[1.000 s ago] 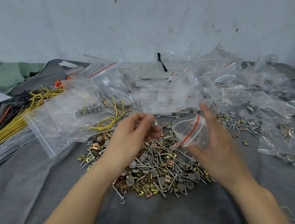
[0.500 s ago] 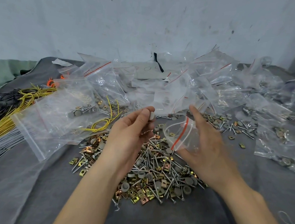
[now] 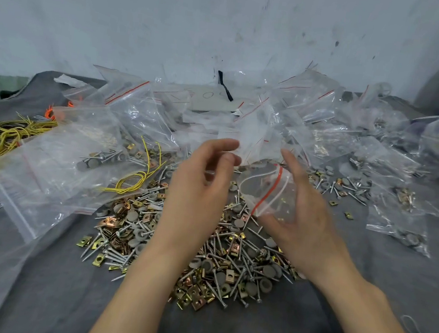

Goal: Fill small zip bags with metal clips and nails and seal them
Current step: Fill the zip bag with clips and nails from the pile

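A heap of brass clips, nails and grey washers (image 3: 210,251) lies on the grey cloth in front of me. My right hand (image 3: 300,217) holds a small clear zip bag (image 3: 265,191) with a red seal line, its mouth held open toward the left. My left hand (image 3: 201,191) hovers just left of the bag mouth, thumb and fingers pinched together near the tips; motion blur hides whether a small part sits between them.
Many clear zip bags (image 3: 287,119) are piled behind the heap, some filled. A large bag (image 3: 55,162) holding washers and nails lies at the left. Yellow wire bundles (image 3: 9,132) and grey ties sit at the far left. More filled bags (image 3: 400,216) lie at the right.
My left hand has risen with its pinched fingertips and moved right, toward the bag mouth. My right hand kept the open bag and shifted slightly.
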`<state>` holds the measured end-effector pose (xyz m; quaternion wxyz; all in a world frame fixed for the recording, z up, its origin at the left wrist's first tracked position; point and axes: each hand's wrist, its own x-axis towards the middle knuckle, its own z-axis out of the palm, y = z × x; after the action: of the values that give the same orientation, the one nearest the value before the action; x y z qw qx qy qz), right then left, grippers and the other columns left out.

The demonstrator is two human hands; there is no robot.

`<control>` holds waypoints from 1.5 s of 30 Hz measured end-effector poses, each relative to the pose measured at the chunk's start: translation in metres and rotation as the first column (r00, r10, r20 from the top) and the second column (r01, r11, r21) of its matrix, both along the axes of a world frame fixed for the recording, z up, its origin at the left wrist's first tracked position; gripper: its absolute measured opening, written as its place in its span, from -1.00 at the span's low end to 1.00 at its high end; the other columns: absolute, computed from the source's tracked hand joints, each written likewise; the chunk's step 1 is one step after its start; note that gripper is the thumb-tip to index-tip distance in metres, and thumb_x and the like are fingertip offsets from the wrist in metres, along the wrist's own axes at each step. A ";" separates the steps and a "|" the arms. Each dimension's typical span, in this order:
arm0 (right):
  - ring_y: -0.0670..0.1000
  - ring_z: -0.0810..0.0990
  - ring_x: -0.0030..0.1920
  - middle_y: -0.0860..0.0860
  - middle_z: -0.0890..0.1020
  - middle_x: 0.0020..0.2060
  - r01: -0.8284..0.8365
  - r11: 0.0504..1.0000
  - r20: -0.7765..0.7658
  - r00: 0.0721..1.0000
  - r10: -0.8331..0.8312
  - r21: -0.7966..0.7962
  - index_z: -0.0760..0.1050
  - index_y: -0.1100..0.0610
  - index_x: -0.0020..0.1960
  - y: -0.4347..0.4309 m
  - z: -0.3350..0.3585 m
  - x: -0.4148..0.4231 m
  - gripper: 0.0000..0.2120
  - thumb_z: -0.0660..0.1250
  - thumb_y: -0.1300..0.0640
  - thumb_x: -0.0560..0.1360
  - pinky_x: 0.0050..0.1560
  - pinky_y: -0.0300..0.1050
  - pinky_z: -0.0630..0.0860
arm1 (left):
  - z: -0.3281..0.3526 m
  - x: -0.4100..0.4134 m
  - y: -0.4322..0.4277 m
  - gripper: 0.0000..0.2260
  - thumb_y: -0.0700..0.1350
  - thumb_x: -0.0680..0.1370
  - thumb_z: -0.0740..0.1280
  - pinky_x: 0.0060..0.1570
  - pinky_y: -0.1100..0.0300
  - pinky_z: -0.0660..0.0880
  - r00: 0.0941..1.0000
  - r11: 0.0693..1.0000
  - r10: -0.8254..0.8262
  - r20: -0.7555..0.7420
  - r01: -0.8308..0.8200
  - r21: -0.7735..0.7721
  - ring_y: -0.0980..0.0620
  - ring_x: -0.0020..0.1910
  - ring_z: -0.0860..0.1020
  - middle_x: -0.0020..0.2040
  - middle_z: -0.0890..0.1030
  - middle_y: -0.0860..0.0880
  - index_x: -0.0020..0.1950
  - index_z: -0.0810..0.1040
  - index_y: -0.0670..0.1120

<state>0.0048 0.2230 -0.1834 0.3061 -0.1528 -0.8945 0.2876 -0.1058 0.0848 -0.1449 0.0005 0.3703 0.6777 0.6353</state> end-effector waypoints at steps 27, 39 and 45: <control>-0.06 0.53 0.31 -0.03 0.59 0.26 -0.130 0.927 -0.452 0.891 -0.046 -0.352 0.36 0.11 0.40 0.030 0.019 0.022 -0.60 0.34 0.22 0.59 0.40 -0.06 0.39 | -0.042 0.010 0.027 -0.75 0.00 0.65 0.21 0.29 -0.05 0.37 0.859 0.437 -0.173 -0.482 -0.371 -0.819 -0.12 0.31 0.39 0.29 0.40 -0.07 0.29 0.43 -0.05; -0.02 0.56 0.29 -0.05 0.62 0.23 -0.153 0.902 -0.454 0.890 -0.052 -0.403 0.40 -0.10 0.30 0.026 0.021 0.021 -0.67 0.32 0.19 0.62 0.40 0.18 0.40 | -0.035 -0.004 0.014 -0.93 0.01 0.61 0.29 -0.13 0.05 0.57 0.977 0.824 0.043 -0.211 -0.154 -0.546 0.13 -0.22 0.58 -0.19 0.60 0.11 -0.02 0.43 0.06; -0.09 0.52 0.33 -0.08 0.58 0.28 -0.109 0.930 -0.407 0.912 -0.047 -0.352 0.29 -0.01 0.49 0.024 0.015 0.019 -0.42 0.41 -0.01 0.53 0.42 0.00 0.39 | -0.021 -0.002 0.014 -0.95 -0.03 0.60 0.34 -0.24 0.38 0.49 0.998 0.987 0.030 0.047 -0.022 -0.156 0.20 -0.22 0.58 -0.19 0.63 0.15 -0.01 0.53 0.14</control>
<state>0.0239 0.2469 -0.1681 0.4473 -0.1295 -0.7435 0.4800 -0.1075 0.0985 -0.1662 0.0380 0.3443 0.7298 0.5893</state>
